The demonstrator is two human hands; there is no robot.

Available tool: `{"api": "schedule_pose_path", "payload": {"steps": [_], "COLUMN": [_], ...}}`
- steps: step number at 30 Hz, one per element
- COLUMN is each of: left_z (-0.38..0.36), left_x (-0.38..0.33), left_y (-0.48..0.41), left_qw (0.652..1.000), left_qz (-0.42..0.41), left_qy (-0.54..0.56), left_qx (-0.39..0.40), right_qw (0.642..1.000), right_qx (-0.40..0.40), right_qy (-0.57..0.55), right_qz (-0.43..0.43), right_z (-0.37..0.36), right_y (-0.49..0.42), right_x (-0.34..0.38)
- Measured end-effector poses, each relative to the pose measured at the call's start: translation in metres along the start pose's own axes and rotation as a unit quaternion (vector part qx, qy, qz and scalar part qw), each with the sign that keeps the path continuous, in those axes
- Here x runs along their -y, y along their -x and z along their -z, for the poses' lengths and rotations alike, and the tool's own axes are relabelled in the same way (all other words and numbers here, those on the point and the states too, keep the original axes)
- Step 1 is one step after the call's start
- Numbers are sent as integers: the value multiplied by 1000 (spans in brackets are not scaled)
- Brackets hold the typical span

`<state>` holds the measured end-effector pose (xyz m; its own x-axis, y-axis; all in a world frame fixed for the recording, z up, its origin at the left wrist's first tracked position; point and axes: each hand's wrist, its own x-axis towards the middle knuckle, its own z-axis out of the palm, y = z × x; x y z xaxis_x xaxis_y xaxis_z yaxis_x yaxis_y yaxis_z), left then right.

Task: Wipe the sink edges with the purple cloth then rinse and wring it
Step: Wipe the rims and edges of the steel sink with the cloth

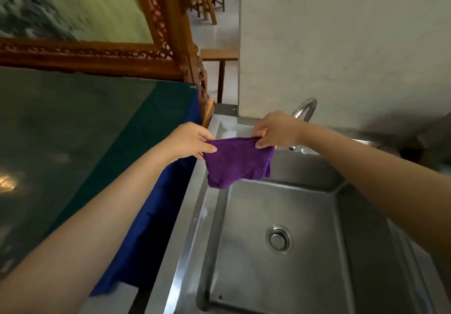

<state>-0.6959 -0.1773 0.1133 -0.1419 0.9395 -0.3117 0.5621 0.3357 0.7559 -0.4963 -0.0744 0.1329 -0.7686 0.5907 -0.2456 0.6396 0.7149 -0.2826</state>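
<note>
The purple cloth point(234, 162) hangs folded in the air above the far left corner of the steel sink point(195, 216). My left hand point(192, 140) pinches its left top corner and my right hand point(273, 129) pinches its right top corner, so the top edge is stretched between them. The cloth's lower part droops over the basin's back rim. The basin looks dry around the drain point(280, 239). The curved tap point(305, 109) rises just behind my right hand, its spout partly hidden; no water is visible running.
A glass-topped table point(73, 143) with green and blue cloth stands against the sink's left side. A carved wooden frame point(168, 45) rises behind it. A pale wall point(341, 45) backs the sink. Wooden furniture stands far off.
</note>
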Motion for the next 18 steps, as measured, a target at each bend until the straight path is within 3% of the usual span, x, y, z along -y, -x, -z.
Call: {"api": "schedule_pose_path", "payload": {"steps": [10, 18], "left_z": [-7, -35], "left_x": [91, 130], "left_y": [-26, -66], "left_qw": [999, 988], "left_qz": [32, 80], "left_qy": [29, 88], "left_qx": [-4, -101], "right_qw": [997, 971], "right_qx": [2, -96], "right_qy": [-71, -181], "right_qz": [-35, -119], "right_z": [-79, -131], "right_y": [-50, -92], "right_x": [8, -8]}}
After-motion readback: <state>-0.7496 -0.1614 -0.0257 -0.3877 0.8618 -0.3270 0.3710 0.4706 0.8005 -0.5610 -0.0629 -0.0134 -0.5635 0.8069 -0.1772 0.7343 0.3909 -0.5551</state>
